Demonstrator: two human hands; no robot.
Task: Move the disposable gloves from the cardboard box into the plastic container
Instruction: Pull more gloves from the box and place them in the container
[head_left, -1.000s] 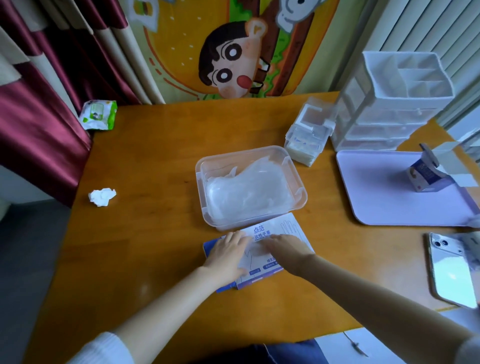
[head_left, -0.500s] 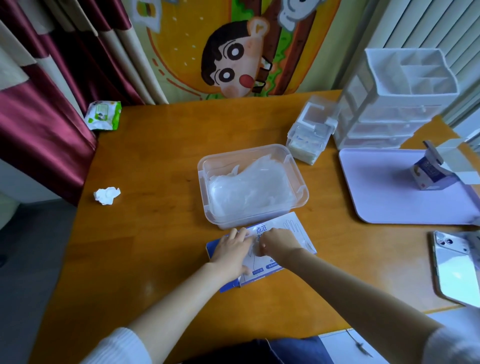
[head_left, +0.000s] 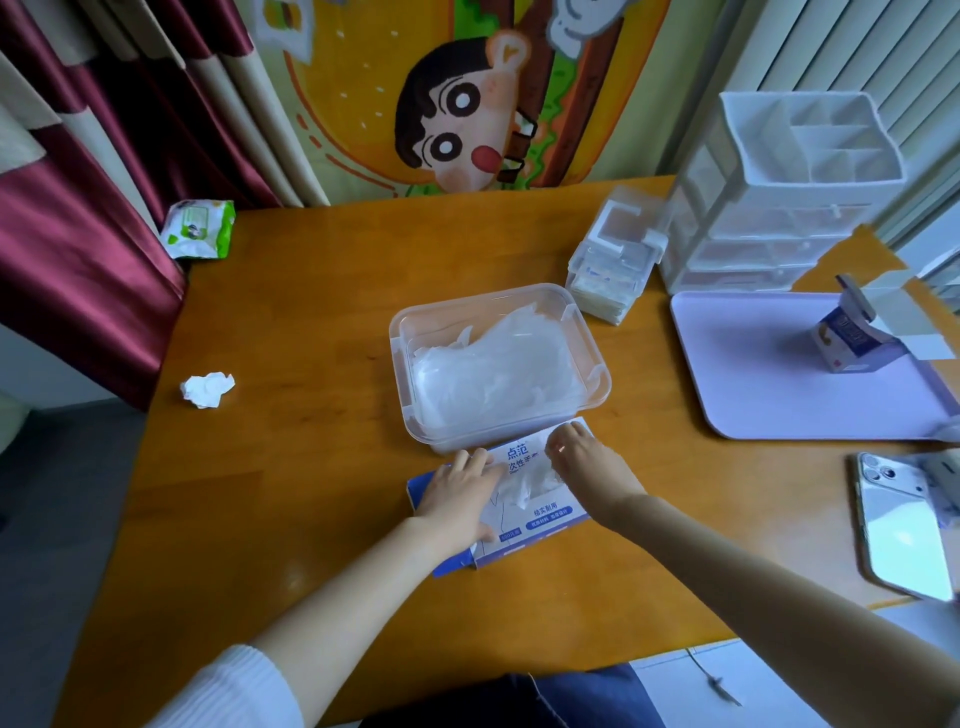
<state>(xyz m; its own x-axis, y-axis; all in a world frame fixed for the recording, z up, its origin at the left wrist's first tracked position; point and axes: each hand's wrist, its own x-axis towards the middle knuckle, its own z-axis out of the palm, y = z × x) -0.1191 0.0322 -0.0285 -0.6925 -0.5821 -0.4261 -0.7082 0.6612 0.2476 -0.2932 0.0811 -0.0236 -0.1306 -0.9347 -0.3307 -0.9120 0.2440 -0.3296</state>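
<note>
You're pressing the cardboard box (head_left: 550, 512) flat onto the table (head_left: 311, 291) with your left hand (head_left: 457, 501), fingers straight and spread on the top, gripping nothing. Your right hand (head_left: 589, 475) is sitting at the box opening with its fingers (head_left: 563, 447) curled onto a tuft of gloves (head_left: 524, 483) poking out of the slot. The thumb is hidden, but it's reading as a pinch. The plastic container (head_left: 397, 338) is sitting open just beyond the box, right against its far edge, and it's carrying a pile of gloves (head_left: 493, 369), so I'm judging you're well into the transfer. Risks from here, my read: the film is thin and clingy, so you're likely pulling a chained string rather than a clean bunch, and the tail could be dragging over the container's near wall and dropping on the table. If you're easing off with the left hand, the light box is going to be lifting with the pull and knocking the container. A hard yank is risking a torn slot or a stretched glove. The pile is sitting loose and high, so adding more on top could be pushing some over the rim.
</note>
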